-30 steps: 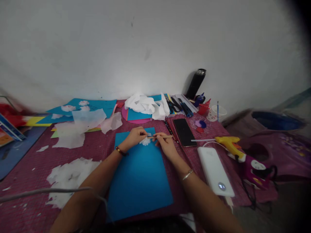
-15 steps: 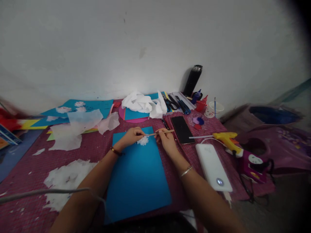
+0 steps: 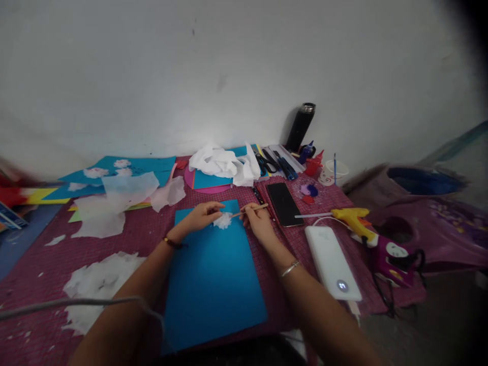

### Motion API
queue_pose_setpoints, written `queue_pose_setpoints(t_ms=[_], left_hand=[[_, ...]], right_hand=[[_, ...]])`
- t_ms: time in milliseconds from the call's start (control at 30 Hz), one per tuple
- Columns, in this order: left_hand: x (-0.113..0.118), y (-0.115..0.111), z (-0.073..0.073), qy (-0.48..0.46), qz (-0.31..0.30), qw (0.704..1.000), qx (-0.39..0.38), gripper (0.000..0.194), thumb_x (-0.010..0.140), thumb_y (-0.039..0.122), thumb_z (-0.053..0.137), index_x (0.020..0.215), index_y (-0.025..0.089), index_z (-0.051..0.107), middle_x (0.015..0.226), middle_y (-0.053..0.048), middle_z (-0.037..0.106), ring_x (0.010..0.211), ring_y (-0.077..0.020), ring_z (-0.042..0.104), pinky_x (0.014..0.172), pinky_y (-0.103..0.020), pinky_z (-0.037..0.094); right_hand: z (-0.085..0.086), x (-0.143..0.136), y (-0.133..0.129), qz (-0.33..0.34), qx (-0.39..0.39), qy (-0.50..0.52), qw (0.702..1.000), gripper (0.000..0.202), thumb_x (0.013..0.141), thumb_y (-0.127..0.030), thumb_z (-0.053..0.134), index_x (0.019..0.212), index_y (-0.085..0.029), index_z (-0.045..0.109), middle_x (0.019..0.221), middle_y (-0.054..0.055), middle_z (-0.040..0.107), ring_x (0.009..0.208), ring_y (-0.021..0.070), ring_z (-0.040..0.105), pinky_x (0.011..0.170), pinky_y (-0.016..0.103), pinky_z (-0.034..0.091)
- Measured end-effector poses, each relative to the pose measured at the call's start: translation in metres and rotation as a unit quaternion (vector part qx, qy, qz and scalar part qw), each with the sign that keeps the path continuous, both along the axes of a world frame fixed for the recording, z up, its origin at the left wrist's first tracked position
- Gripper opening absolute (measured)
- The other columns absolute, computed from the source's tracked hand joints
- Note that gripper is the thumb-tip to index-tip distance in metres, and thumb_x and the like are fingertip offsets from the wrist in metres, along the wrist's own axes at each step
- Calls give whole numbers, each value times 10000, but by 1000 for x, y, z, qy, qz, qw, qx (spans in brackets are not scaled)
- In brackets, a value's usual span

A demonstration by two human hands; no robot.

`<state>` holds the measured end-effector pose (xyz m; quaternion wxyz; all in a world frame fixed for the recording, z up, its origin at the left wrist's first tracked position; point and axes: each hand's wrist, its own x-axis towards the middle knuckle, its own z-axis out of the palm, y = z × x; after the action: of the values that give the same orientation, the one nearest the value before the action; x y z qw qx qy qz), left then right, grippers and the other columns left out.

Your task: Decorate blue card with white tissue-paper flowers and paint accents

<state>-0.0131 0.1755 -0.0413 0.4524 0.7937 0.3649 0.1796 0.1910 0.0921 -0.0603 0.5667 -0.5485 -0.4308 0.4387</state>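
Observation:
A blue sheet of paper lies in front of me, with a ruffled clump of white tissue paper near its far end. My right hand pinches a thin wooden stick, whose tip points left at the clump's edge. Beside the clump on the left is my left hand. Its thumb and forefinger are apart, and nothing shows between them.
Right of the sheet lie a black phone, a white power bank and a yellow glue gun. Crumpled white tissue, scissors and a black bottle stand behind. Tissue pieces lie left; a cable crosses there.
My left fingers have parted and drawn back from the stick's tip. The stick has shifted slightly, its tip now lower by the tissue clump, still in my right hand.

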Motion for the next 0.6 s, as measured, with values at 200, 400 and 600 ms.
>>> queue_pose_setpoints(t_ms=[200,400,600], left_hand=[[-6,-22,-6,12,36,998,48,198,750,267,637,908,157,679,836,-36,647,720,-152,580,667,-265,460],[0,-27,-1,56,32,992,108,137,741,191,589,841,157,675,819,-34,616,721,-159,563,656,-270,419],[0,-21,-10,51,38,994,94,143,715,186,611,848,165,658,832,-28,602,718,-157,558,649,-267,437]], right_hand=[[-3,0,2,3,-3,20,1000,245,816,-398,496,739,-187,593,570,-15,628,408,100,514,392,209,369],[-5,1,5,0,-34,32,999,312,828,-459,518,753,-168,602,578,10,657,381,105,526,350,200,356],[-1,-2,8,-22,-67,-10,997,338,862,-417,500,704,-146,627,569,52,678,378,119,556,349,201,375]])
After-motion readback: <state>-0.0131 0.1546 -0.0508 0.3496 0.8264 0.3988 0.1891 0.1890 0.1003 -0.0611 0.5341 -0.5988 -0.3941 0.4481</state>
